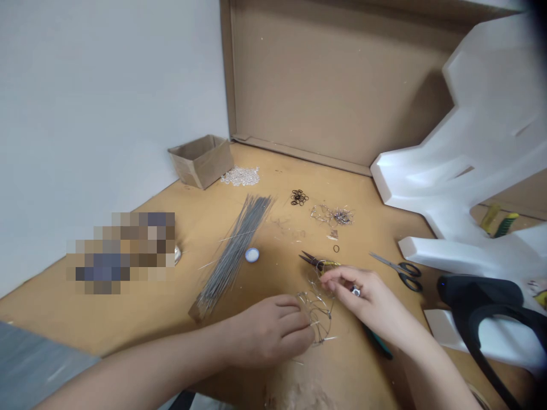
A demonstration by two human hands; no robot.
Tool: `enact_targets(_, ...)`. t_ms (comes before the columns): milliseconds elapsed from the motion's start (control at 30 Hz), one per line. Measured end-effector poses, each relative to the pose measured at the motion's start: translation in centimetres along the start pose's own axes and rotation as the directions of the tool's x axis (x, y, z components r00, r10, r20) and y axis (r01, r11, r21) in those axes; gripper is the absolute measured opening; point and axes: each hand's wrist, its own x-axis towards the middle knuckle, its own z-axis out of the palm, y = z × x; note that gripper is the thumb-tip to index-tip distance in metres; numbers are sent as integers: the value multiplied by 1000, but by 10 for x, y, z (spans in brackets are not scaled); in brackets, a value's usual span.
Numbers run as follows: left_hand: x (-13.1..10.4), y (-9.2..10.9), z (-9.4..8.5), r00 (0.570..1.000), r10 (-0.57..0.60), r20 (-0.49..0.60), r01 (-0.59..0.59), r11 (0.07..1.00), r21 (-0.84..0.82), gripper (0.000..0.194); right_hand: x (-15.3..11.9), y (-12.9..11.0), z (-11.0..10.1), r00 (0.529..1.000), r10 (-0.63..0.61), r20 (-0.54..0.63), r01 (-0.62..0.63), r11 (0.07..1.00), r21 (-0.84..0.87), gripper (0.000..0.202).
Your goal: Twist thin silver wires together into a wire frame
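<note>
My right hand point(363, 290) pinches a thin bent wire point(318, 271) between thumb and fingertips, above the table. Fingers curled, my left hand point(276, 330) is just left of a loose cluster of bent wire loops point(322, 319); whatever its fingertips grip is hidden from me. Partly under my right hand lie pliers with dark pointed jaws point(311, 259). A dark green handle point(378, 343) shows beneath my right wrist. Beyond my left hand is a bundle of straight grey wires point(237, 250), with a small round white and blue disc point(252, 255) beside it.
Black-handled scissors point(401, 270) lie to the right, near white foam packing point(427, 253). Black rings point(299, 197), tangled wire pieces point(339, 215) and clear small pieces point(241, 176) are farther back. A cardboard box point(200, 162) stands at back left. Large cardboard point(333, 85) forms the back wall.
</note>
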Motion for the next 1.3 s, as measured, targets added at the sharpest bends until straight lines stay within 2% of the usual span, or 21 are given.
enact_targets(167, -1, 0, 1, 1000, 14, 8, -14, 1000, 18, 25, 0, -4, 1, 999, -9, 45, 7, 998, 54, 19)
enact_targets(367, 0, 1, -1, 998, 5, 70, -8, 999, 45, 25, 0, -7, 4, 995, -45, 84, 39, 997, 67, 15)
enact_targets(467, 2, 2, -1, 998, 4, 57, -7, 999, 51, 25, 0, -4, 8, 993, -55, 106, 43, 993, 111, 11)
enact_targets(667, 2, 1, 3, 1000, 10, 24, -11, 999, 52, 25, 0, 2, 12, 993, -49, 103, 34, 989, 142, 11)
enact_targets(900, 2, 1, 2, 1000, 9, 4, -9, 999, 42, 24, 0, -1, 10, 994, -43, 102, 29, 990, 138, 11)
enact_targets(1300, 1, 0, 2, 999, 1, 40, -2, 999, 38, 25, -1, -3, 10, 995, -38, 91, 29, 995, 92, 12)
